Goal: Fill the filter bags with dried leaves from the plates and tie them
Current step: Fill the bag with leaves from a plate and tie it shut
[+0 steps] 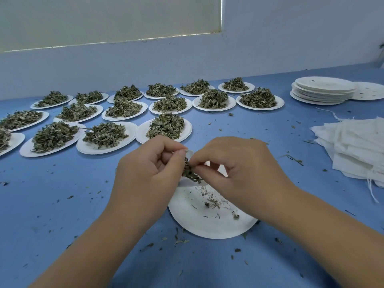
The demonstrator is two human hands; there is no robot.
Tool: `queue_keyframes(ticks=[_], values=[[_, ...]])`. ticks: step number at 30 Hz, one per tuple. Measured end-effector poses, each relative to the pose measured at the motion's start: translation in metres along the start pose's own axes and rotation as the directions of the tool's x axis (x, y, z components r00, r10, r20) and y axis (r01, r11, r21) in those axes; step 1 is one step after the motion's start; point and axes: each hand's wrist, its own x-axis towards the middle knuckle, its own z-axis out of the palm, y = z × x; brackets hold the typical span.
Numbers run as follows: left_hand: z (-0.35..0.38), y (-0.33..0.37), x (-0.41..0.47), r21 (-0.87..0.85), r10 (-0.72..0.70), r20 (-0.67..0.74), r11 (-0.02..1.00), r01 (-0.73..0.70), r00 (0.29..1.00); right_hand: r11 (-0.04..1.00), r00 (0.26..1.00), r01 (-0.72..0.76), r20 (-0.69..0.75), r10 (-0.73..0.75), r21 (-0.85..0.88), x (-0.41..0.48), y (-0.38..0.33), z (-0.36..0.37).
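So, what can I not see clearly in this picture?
1. Head view: filter bag mostly hidden by the left hand and right hand; fill level unclear.
2. Head view: leftmost plate cut off by the left edge.
3. Head view: bag pile cut off by the right edge.

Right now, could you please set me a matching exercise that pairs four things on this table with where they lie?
Things:
1. near plate
2. plate stack
3. bag pile
4. full plates

Places:
a. rows, back left to middle
b. right edge, nearer than the stack
c. nearest, almost bare
d. back right

Pairs: 1-c, 2-d, 3-b, 4-a.
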Motion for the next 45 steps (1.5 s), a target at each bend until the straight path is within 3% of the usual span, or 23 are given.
queue_keyframes(ticks=[3, 6, 8, 11, 14, 17, 21, 32, 34, 36, 39, 42, 45], values=[[0.0, 0.002, 0.0, -0.008, -0.006, 0.001, 1.0, 0.006, 1.0, 1.0, 0.999, 0.015, 0.03, -0.015, 0.016, 0.0, 0.0, -0.001], [-0.002, 0.001, 0.002, 0.008, -0.012, -0.019, 1.0, 0.012, 1.0, 0.969, 0.994, -0.108, 0.008, 0.109, 0.22, 0.001, 0.006, -0.014], [-0.003, 0.0, 0.003, 0.003, -0.024, -0.034, 1.0, 0.024, 0.999, 0.932, 0.974, -0.219, 0.123, 0.191, 0.289, 0.002, 0.013, -0.026], [-0.005, 0.0, 0.003, -0.019, -0.032, -0.037, 0.999, 0.032, 0.999, 0.938, 0.861, -0.328, 0.444, 0.247, 0.115, 0.003, 0.025, -0.041], [-0.004, 0.002, 0.003, -0.041, -0.034, -0.034, 0.999, 0.033, 0.999, 0.942, 0.702, -0.328, 0.648, 0.296, -0.075, -0.001, 0.032, -0.044], [-0.004, 0.002, 0.002, -0.046, -0.031, -0.035, 0.998, 0.03, 0.999, 0.934, 0.622, -0.343, 0.721, 0.306, -0.101, -0.003, 0.031, -0.042], [-0.004, 0.001, 0.003, -0.047, -0.031, -0.032, 0.998, 0.03, 0.999, 0.939, 0.609, -0.336, 0.743, 0.276, -0.073, -0.006, 0.026, -0.038], [-0.005, -0.001, 0.003, -0.002, -0.012, -0.019, 1.0, 0.012, 1.0, 0.966, 0.683, -0.212, 0.685, 0.254, -0.147, -0.012, 0.019, -0.026], [-0.005, -0.001, 0.003, -0.006, -0.014, -0.021, 1.0, 0.014, 1.0, 0.975, 0.724, -0.193, 0.654, 0.217, -0.11, -0.01, 0.018, -0.026], [-0.005, -0.001, 0.003, -0.002, -0.011, -0.024, 1.0, 0.011, 1.0, 0.978, 0.822, -0.207, 0.547, 0.157, 0.032, -0.006, 0.015, -0.026], [-0.005, -0.001, 0.003, 0.015, 0.002, -0.027, 1.0, -0.002, 1.0, 0.949, 0.97, -0.176, 0.212, 0.121, 0.263, -0.002, 0.01, -0.019], [-0.003, 0.0, 0.001, 0.023, 0.016, -0.01, 1.0, -0.016, 1.0, 0.951, 0.985, -0.173, 0.066, 0.161, 0.257, -0.001, 0.004, -0.003], [-0.001, -0.001, 0.0, 0.038, 0.025, -0.002, 0.999, -0.025, 1.0, 0.957, 0.973, -0.225, 0.102, 0.209, 0.183, 0.0, 0.001, 0.013]])
